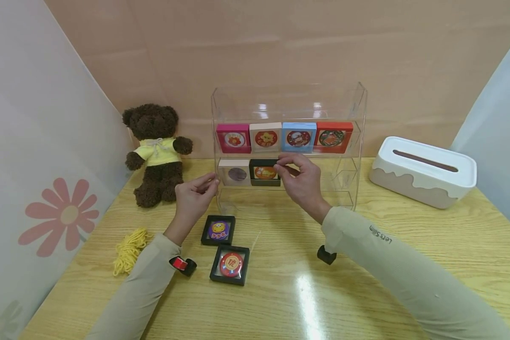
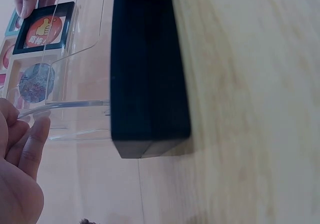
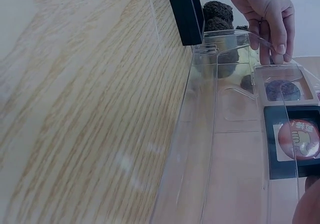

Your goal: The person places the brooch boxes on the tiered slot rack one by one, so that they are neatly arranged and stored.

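My right hand (image 1: 301, 182) pinches the right edge of a black square frame (image 1: 265, 182) with an orange-red round badge inside. That frame is in the lower row of a clear acrylic display rack (image 1: 286, 101), right beside a pale frame (image 1: 228, 179) with a greyish round badge. At the rack's left side, my left hand (image 1: 194, 198) pinches the clear edge between thumb and fingers, as the left wrist view shows up close. The upper row holds a magenta frame (image 1: 220, 142), a cream frame (image 1: 255, 147), a light blue frame (image 1: 287, 146) and a red frame (image 1: 344, 146), each with a badge.
Two black framed badges, one purple (image 1: 218, 230) and one red (image 1: 231, 265), lie on the wooden table (image 1: 276, 302). A brown teddy bear (image 1: 155, 151) sits left of the rack, yellow yarn (image 1: 129, 248) before it. To the right stands a white-and-beige tissue box (image 1: 420, 172).
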Demonstrator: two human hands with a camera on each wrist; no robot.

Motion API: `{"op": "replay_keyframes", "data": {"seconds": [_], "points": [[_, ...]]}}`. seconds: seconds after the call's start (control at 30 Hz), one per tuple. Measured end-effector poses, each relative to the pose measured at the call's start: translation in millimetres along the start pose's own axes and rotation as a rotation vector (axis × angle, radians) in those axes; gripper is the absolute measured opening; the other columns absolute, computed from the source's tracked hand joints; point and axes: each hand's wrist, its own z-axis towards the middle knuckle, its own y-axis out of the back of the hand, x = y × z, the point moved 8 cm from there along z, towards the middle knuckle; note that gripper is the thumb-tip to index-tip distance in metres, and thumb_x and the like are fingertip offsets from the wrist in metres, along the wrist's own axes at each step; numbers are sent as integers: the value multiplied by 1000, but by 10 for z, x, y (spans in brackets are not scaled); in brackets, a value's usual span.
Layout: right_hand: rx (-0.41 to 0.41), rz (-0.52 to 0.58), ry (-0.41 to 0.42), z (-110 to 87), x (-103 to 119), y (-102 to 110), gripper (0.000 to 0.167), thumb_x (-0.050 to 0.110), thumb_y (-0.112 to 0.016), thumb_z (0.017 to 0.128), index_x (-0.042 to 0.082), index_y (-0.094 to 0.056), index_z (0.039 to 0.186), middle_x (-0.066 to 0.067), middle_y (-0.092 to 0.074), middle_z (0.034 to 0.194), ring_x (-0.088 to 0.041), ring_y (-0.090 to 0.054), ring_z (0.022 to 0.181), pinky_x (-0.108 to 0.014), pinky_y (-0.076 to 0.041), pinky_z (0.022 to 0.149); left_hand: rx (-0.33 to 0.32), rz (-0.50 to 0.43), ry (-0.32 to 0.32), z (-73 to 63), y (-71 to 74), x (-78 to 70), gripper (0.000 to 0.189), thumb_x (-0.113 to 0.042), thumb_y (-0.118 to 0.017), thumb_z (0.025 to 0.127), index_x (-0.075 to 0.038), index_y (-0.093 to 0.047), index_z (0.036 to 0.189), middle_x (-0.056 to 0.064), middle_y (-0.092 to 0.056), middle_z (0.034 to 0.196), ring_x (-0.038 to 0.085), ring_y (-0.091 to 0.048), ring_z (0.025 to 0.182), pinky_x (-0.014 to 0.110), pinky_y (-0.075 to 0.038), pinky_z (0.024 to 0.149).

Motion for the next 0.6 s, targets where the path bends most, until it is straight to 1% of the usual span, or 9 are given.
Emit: {"op": "replay_keyframes", "data": {"seconds": [0.07, 0.13, 0.27, 0.3, 0.37, 0.47, 0.6], "points": [[9, 9, 0, 2, -38, -3, 5, -10, -65, 84, -14, -63, 84, -27, -61, 103, -33, -61, 98, -39, -54, 82, 0, -1, 2, -1, 1, 0, 20, 7, -66, 85, 15, -66, 104, 26, -66, 87, 34, -68, 74, 13, -52, 60], [16, 28, -4, 3, -88, -6, 6, -8, -66, 84, -13, -64, 85, -27, -61, 104, -33, -60, 99, -41, -54, 83, -1, -3, 2, -1, 1, 0, 20, 7, -66, 85, 15, -66, 103, 26, -66, 87, 34, -68, 74, 13, -52, 60], [32, 36, -26, 1, -93, -4, 6, -7, -67, 85, -13, -65, 87, -27, -60, 107, -32, -60, 100, -44, -53, 83, -2, -5, 1, 3, 5, 4, 20, 7, -66, 85, 15, -66, 103, 26, -66, 87, 34, -68, 75, 14, -53, 61], [39, 33, -39, -1, -49, -1, 7, -8, -66, 84, -14, -65, 88, -28, -59, 107, -34, -59, 100, -47, -53, 83, -3, -4, -1, 4, 7, 6, 20, 7, -66, 85, 15, -66, 103, 26, -66, 88, 34, -68, 75, 14, -53, 61], [49, 29, -54, -1, -2, 2, 8, -9, -66, 84, -15, -65, 89, -28, -58, 108, -34, -58, 101, -48, -52, 84, -3, -5, -1, 5, 9, 10, 20, 7, -66, 85, 15, -66, 104, 25, -66, 88, 34, -67, 76, 14, -53, 61], [61, 36, -63, 3, 15, 6, 10, -9, -66, 84, -16, -64, 92, -29, -57, 110, -35, -56, 104, -50, -52, 84, -4, -8, -2, 5, 10, 10, 20, 7, -66, 85, 15, -66, 104, 25, -66, 88, 35, -67, 76, 15, -53, 61], [65, 11, -57, 2, 56, 30, 13, -8, -68, 83, -16, -64, 93, -30, -56, 109, -35, -54, 104, -51, -51, 83, -1, -1, -6, 3, 2, 3, 20, 7, -65, 85, 15, -66, 103, 25, -66, 87, 34, -68, 75, 13, -53, 61]]}}
